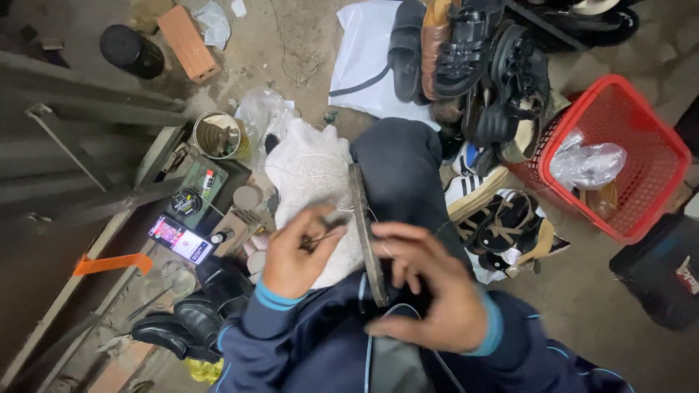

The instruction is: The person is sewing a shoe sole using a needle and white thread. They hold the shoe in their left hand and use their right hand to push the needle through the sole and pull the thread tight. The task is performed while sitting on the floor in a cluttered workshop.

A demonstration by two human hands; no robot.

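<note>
Own clothing, as observed from above

I wore a dark navy jacket with lighter blue bands at both cuffs; my left hand (295, 255) and right hand (429, 291) were bare, without gloves. Thin pale piping ran down the jacket front, and my trousers were dark.

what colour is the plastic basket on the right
Red: the basket with a lattice wall, holding a clear plastic bag. It shows plainly in the head view.
</note>
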